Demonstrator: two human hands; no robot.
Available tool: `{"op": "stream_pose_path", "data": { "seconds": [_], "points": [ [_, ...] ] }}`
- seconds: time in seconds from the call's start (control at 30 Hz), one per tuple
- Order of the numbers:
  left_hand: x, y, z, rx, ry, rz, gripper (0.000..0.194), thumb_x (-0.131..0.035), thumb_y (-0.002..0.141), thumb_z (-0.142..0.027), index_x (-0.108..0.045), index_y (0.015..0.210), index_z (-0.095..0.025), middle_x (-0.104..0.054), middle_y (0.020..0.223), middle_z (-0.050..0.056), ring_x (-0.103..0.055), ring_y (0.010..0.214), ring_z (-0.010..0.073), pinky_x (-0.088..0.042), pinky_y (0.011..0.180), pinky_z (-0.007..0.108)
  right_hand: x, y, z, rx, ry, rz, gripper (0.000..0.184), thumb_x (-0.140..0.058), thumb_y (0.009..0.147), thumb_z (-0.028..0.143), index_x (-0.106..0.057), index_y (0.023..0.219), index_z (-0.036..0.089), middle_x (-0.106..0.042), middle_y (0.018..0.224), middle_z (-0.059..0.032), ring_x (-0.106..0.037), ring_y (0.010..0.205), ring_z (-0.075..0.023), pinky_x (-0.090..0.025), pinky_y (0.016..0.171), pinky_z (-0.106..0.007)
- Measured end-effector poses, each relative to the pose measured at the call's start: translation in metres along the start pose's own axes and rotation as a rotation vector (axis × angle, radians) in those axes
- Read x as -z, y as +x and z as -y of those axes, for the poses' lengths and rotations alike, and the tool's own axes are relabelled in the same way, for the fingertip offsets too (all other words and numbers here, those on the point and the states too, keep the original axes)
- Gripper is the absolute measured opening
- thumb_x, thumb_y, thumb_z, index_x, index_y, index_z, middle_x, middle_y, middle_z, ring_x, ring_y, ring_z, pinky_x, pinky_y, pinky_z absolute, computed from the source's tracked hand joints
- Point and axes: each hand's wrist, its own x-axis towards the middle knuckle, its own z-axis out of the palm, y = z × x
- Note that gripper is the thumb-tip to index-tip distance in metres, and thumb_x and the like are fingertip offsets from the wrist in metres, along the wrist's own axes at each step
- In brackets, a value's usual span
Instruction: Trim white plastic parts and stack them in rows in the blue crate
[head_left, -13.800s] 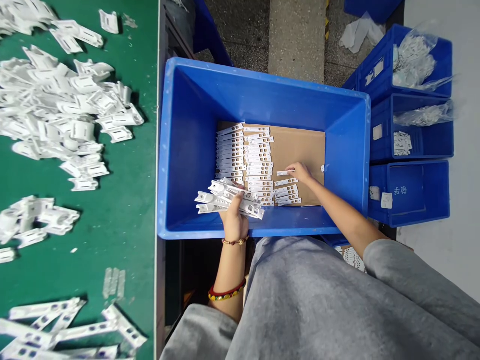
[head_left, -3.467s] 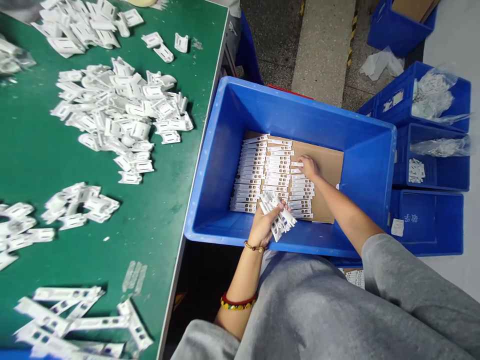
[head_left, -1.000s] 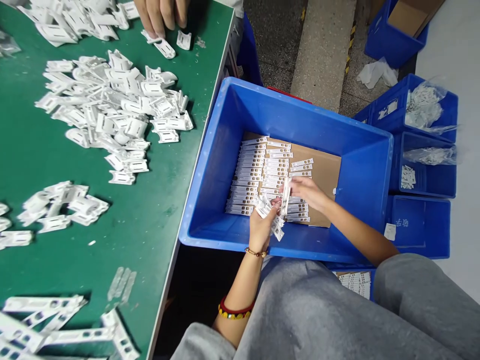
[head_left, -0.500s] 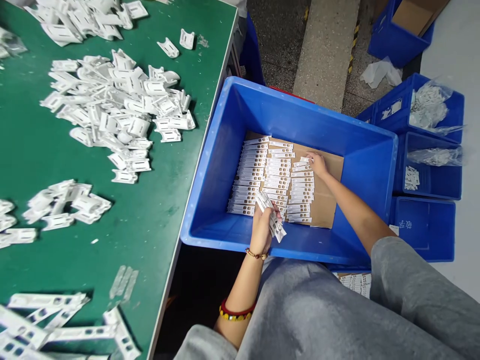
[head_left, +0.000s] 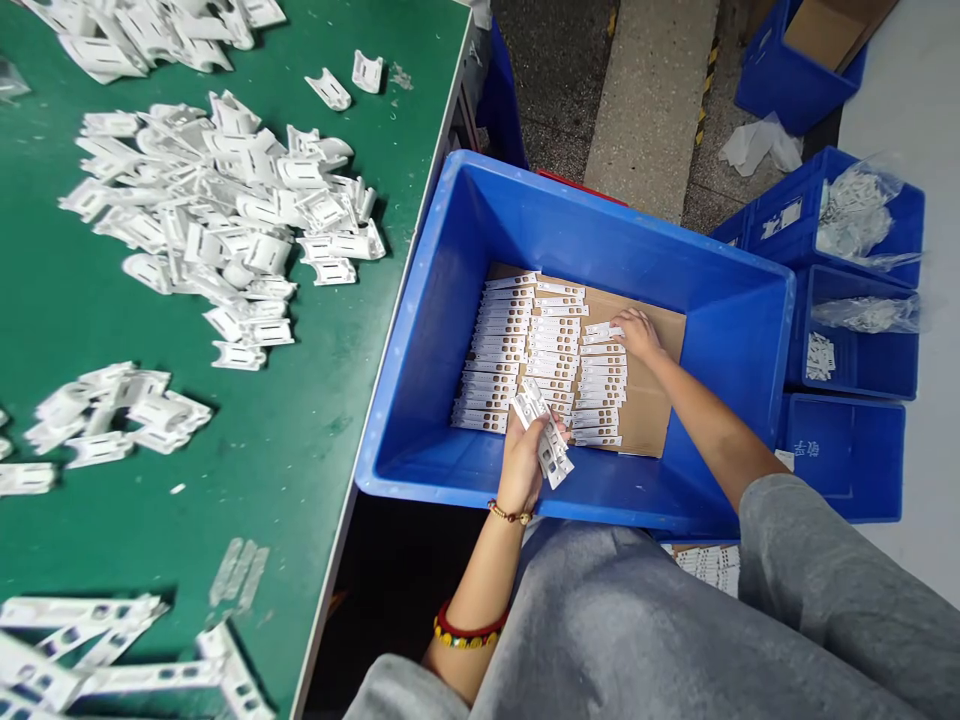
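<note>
My left hand [head_left: 520, 468] is closed round a small bundle of white plastic strips [head_left: 553, 458] with punched holes, held tilted over the near side of the blue bin [head_left: 577, 510]. Deeper in the bin, the fingers of my right hand [head_left: 637, 332] pinch the right end of one white plastic strip [head_left: 600, 331] at the top of the third column. Similar strips lie side by side in a left column [head_left: 499, 330], a middle column [head_left: 553, 335] and this third column [head_left: 602, 380]. Brown cardboard [head_left: 646, 410] lines the bin's floor beneath them.
Left of the bin is a green table [head_left: 300, 420] with a big heap of curved white parts [head_left: 225, 200] and loose long strips [head_left: 142, 678]. Stacked blue bins [head_left: 844, 455] stand at the right, some holding bagged white parts [head_left: 862, 215]. Crumpled white plastic [head_left: 761, 145] lies on the floor.
The third column has grown upward and my left hand's bundle has shrunk. In the last half second my right hand has lowered its strip onto the column's top. A co-worker's hand has left the table.
</note>
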Motion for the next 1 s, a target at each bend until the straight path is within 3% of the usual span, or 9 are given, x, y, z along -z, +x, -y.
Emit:
{"op": "stream_pose_path", "data": {
  "seconds": [0.13,0.33,0.6,0.83,1.0],
  "points": [
    [0.000,0.000,-0.001,-0.001,0.000,-0.003,0.041,-0.078,0.060,-0.032,-0.055,0.092,-0.019,-0.065,0.071,-0.002,-0.065,0.060,0.0144,-0.053,0.060,0.028,0.003,0.000,0.003,0.008,-0.045,0.023,0.018,-0.062,0.084,0.013,-0.066,0.101,0.018,-0.066,0.112,-0.0121,-0.053,0.114,-0.0284,-0.038,0.102,-0.040],
    [0.000,-0.001,-0.001,0.011,-0.002,-0.005,0.040,-0.079,0.059,-0.031,-0.057,0.090,-0.019,-0.066,0.072,-0.002,-0.064,0.058,0.0133,-0.053,0.058,0.027,0.015,0.010,0.014,-0.065,-0.093,0.047,0.024,-0.050,0.095,0.018,-0.057,0.117,0.018,-0.068,0.110,-0.0147,-0.063,0.097,-0.0294,-0.045,0.088,-0.041],
    [0.002,0.001,0.001,0.012,-0.004,-0.022,0.046,-0.081,0.059,-0.032,-0.056,0.096,-0.019,-0.068,0.077,0.000,-0.067,0.067,0.0160,-0.055,0.065,0.030,0.013,0.037,0.029,-0.015,-0.097,0.068,0.036,-0.042,0.088,0.000,-0.062,0.113,0.016,-0.058,0.124,-0.0178,-0.054,0.115,-0.0323,-0.045,0.097,-0.045],
    [0.001,0.000,-0.001,0.024,-0.009,-0.023,0.043,-0.083,0.059,-0.032,-0.058,0.091,-0.019,-0.068,0.074,-0.001,-0.067,0.066,0.0157,-0.056,0.066,0.029,0.008,0.039,0.014,-0.001,-0.017,0.066,0.030,-0.057,0.083,0.004,-0.063,0.107,0.019,-0.055,0.121,-0.0103,-0.055,0.113,-0.0252,-0.047,0.100,-0.038],
    [0.001,0.000,-0.001,0.039,-0.020,-0.017,0.047,-0.085,0.057,-0.036,-0.059,0.091,-0.018,-0.071,0.075,0.001,-0.071,0.068,0.0193,-0.055,0.066,0.030,0.003,0.025,0.000,0.048,0.092,0.020,0.030,-0.058,0.086,0.012,-0.061,0.116,0.020,-0.055,0.129,-0.0088,-0.050,0.124,-0.0247,-0.041,0.108,-0.040]
  ]
}}
